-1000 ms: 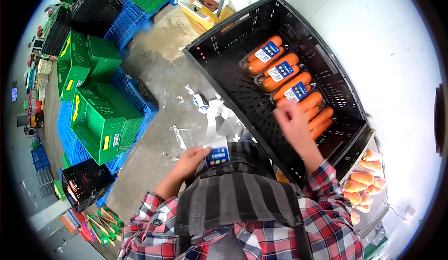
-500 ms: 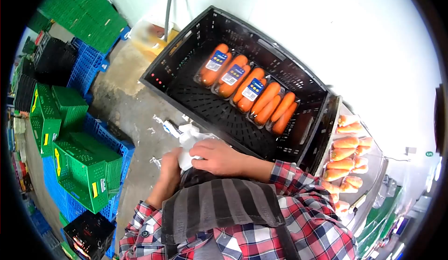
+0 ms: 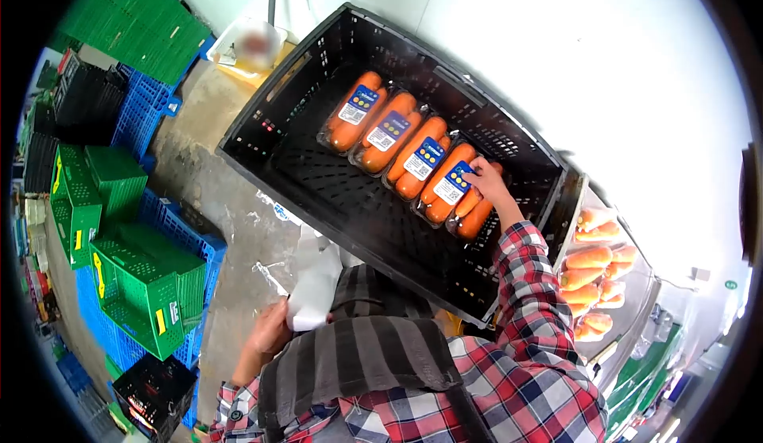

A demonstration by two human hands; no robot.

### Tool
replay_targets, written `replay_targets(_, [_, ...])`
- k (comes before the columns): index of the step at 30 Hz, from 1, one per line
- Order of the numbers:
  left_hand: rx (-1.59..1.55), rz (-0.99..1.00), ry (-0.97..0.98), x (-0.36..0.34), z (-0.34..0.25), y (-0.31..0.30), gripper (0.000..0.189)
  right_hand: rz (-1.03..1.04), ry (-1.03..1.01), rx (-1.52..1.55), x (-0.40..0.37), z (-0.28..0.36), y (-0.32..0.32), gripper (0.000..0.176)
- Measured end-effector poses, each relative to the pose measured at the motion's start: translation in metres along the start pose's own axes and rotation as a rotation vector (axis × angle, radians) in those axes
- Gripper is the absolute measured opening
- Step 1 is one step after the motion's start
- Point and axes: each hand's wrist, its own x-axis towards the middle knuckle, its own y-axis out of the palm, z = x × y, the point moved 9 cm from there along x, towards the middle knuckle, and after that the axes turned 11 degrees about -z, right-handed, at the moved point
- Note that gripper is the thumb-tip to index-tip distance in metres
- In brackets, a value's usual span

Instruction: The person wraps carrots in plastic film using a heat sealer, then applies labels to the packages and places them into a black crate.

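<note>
Inside a black plastic crate lies a row of several clear-wrapped packs of carrots. My right hand reaches into the crate, its fingers closed at the upper edge of a blue and white label that lies on the fourth carrot pack. Beside it, partly under my hand, the last carrot pack shows no label. Labels also sit on the first three packs, such as the leftmost carrot pack. Low on the left, my left hand grips a white label strip outside the crate.
More wrapped carrots lie on a metal table to the right. Green crates stand on blue pallets at the left. A white tub stands behind the crate, near the wall. Scraps litter the floor.
My right hand has left the white strip and moved into the crate. The fourth pack now carries a label. My left hand has moved down and left with the strip.
</note>
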Motion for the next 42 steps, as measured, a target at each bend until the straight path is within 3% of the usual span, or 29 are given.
replay_targets(1, [-0.034,0.088,0.027,-0.006,-0.002,0.008,0.041,-0.008,0.007,-0.012,0.008,-0.01,0.005,0.02])
replay_targets(4, [0.199,0.101,-0.086,-0.013,0.016,-0.005,0.047,-0.234,-0.304,-0.524,0.026,-0.017,0.009,0.028])
replay_targets(5, [0.347,0.079,-0.129,-0.009,0.022,-0.009,0.049,-0.157,-0.115,-0.6,0.027,-0.032,0.007,0.043])
replay_targets(8, [0.451,-0.029,-0.121,0.012,0.037,-0.039,0.046,-0.429,-0.041,-0.766,0.007,-0.028,-0.013,0.057])
replay_targets(9, [0.548,-0.159,-0.184,0.023,0.052,-0.071,0.039,-0.384,0.081,-0.76,-0.015,0.004,-0.017,0.07])
replay_targets(10, [0.598,-0.248,-0.078,0.026,0.041,-0.073,0.034,-0.461,-0.032,-0.689,-0.032,0.034,-0.014,0.058])
replay_targets(12, [0.492,-0.379,-0.011,0.034,0.03,-0.078,0.037,-0.394,-0.301,-0.461,-0.066,0.094,0.02,0.035])
replay_targets(13, [0.314,-0.356,0.049,0.044,0.029,-0.077,0.037,-0.317,-0.59,-0.279,-0.093,0.128,0.046,0.014])
replay_targets(14, [0.135,-0.321,0.103,0.054,0.028,-0.076,0.037,-0.211,-0.677,-0.235,-0.134,0.17,0.074,0.011])
replay_targets(16, [0.142,-0.289,0.158,0.052,0.009,-0.058,0.036,0.125,-0.953,-0.262,-0.211,0.226,0.134,0.012])
replay_targets(17, [0.167,-0.275,0.194,0.048,-0.001,-0.05,0.036,0.282,-0.982,-0.254,-0.235,0.232,0.163,0.019])
replay_targets(18, [0.193,-0.257,0.228,0.044,-0.009,-0.041,0.037,0.33,-1.2,-0.187,-0.265,0.243,0.183,0.023])
replay_targets(19, [0.22,-0.236,0.261,0.038,-0.017,-0.034,0.037,0.398,-1.287,-0.269,-0.282,0.244,0.204,0.024])
replay_targets(22, [0.932,-0.259,0.434,0.018,-0.043,-0.022,0.039,0.479,-1.404,-0.372,-0.302,0.222,0.244,0.009])
replay_targets(24, [0.84,-0.303,0.394,0.023,-0.038,-0.036,0.038,0.396,-1.504,-0.317,-0.316,0.233,0.234,0.006])
replay_targets(27, [0.719,-0.263,0.3,0.037,-0.03,-0.038,0.037,0.309,-1.542,-0.233,-0.327,0.232,0.23,0.007])
replay_targets(30, [0.779,-0.085,0.239,0.042,-0.018,-0.028,0.036,0.26,-1.23,-0.171,-0.306,0.228,0.223,0.014])
replay_targets(31, [0.646,-0.019,0.34,0.041,-0.022,-0.018,0.038,0.277,-1.227,-0.212,-0.307,0.224,0.225,0.017])
replay_targets(34, [0.7,0.033,0.418,0.031,-0.03,-0.006,0.037,0.288,-1.343,-0.341,-0.319,0.224,0.222,0.01])
replay_targets(37, [0.778,-0.009,0.576,0.042,-0.027,-0.006,0.035,0.325,-1.409,-0.399,-0.325,0.22,0.224,0.015])
replay_targets(40, [0.237,-0.243,0.036,0.068,0.014,-0.03,0.031,0.25,-1.491,-0.307,-0.336,0.23,0.21,0.014])
replay_targets(41, [0.084,-0.209,0.058,0.114,0.037,-0.061,0.028,0.264,-1.453,-0.281,-0.338,0.23,0.206,0.011])
replay_targets(42, [-0.038,-0.174,0.019,0.109,0.031,-0.057,0.026,0.22,-1.329,-0.241,-0.33,0.234,0.196,0.01])
